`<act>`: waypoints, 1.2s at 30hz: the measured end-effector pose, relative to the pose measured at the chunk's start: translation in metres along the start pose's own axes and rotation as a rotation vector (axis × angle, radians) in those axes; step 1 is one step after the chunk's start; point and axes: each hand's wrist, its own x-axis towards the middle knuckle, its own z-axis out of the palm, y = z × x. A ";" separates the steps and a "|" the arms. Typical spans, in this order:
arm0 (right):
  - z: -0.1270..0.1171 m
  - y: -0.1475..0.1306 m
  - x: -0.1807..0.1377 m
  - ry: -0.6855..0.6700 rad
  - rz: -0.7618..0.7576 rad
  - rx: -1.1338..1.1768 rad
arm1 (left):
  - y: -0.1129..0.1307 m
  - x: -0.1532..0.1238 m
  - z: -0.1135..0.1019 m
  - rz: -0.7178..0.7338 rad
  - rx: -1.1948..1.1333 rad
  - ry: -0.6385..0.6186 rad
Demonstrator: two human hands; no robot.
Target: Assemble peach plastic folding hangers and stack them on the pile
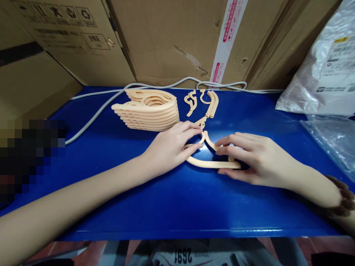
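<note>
My left hand (177, 144) is closed on the left end of a cream plastic hanger piece (208, 163), with thumb and fingers around its curved part. At the right end of the same piece, my right hand (249, 157) grips with the thumb below and the fingers above. A shorter curved cream arm (210, 140) reaches under my right fingertips. Just beyond my left fingertips lies a small cream piece with holes (202, 123), partly covered. How the parts join is hidden by my fingers.
A stack of cream folding hangers (146, 111) stands behind my left hand. Loose hook pieces (191, 102) and curved arms (212, 104) lie at the back. A white cable (94, 120) crosses the blue table (166, 207). Cardboard boxes (172, 40) and a plastic bag (318, 74) border it.
</note>
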 end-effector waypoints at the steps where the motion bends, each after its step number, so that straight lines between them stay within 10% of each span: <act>1: 0.001 -0.001 0.000 -0.008 0.004 0.014 | 0.000 0.000 0.000 -0.006 0.019 -0.005; 36: 0.006 -0.012 0.003 -0.105 -0.007 0.287 | -0.001 0.001 0.001 0.042 0.130 -0.076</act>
